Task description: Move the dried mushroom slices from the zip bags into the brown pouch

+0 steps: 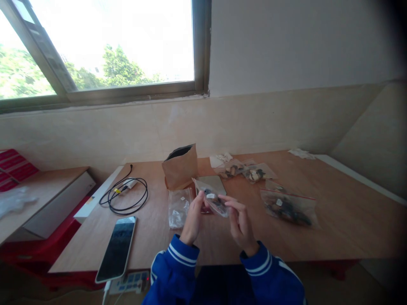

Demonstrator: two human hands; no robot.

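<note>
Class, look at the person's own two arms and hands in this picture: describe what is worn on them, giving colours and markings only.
Both hands, the left hand and the right hand, are bare: no gloves, rings or watch visible. Both arms wear bright blue sleeves, each ending in a ribbed cuff marked with two thin white stripes.

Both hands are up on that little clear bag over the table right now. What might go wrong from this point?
1. The small clear bag is pinched only at its edges between the left hand and the right hand; if it opens or slips, the small dark parts inside could scatter across the wooden table.
2. The phone lies near the table's front edge; a sleeve could nudge it off.
</note>
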